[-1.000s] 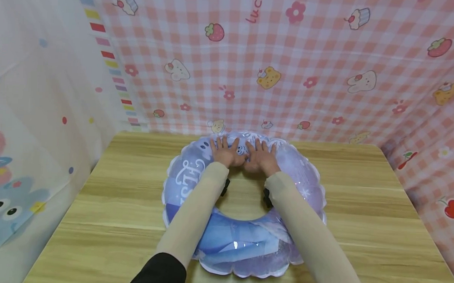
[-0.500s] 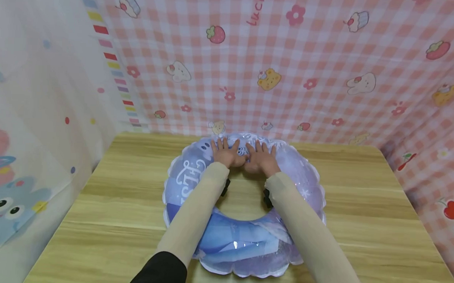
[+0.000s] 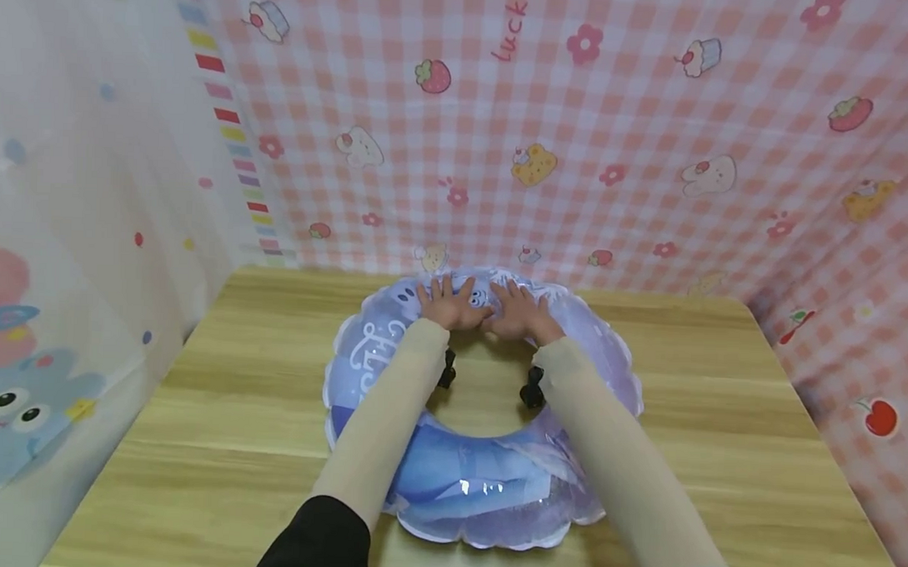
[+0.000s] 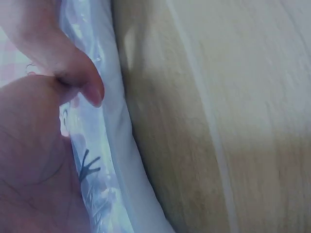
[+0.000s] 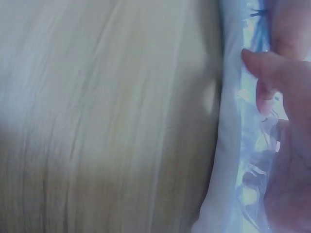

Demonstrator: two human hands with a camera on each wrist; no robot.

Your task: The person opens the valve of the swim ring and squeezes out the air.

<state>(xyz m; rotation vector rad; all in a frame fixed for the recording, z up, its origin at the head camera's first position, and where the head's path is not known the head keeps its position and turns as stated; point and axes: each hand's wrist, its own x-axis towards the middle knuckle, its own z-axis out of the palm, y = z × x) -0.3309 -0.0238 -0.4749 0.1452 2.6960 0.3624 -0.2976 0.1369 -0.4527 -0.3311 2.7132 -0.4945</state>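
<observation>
An inflated swim ring (image 3: pixel 477 484) in blue and lilac, with scalloped edges and white lettering, lies flat on the wooden table. On its far side my left hand (image 3: pixel 453 304) rests palm down, fingers straight and spread. Beside it my right hand (image 3: pixel 524 311) lies on the same stretch of ring, fingers likewise spread, the thumbs close together. In the left wrist view the thumb of the left hand (image 4: pixel 48 63) reaches over the ring's inner edge (image 4: pixel 119 121). The right wrist view shows the right hand (image 5: pixel 291 92) along the ring's inner edge (image 5: pixel 226 126).
The wooden table (image 3: pixel 719 426) extends to both sides of the ring. A pink checked cloth (image 3: pixel 460 117) hangs right behind the table's far edge, and more patterned cloth (image 3: pixel 66 220) hangs at the left. Dark wrist cameras show inside the ring's hole.
The head view has shifted slightly. My right hand has turned a little, its fingers pointing more to the left. Both hands stay on the far side of the ring.
</observation>
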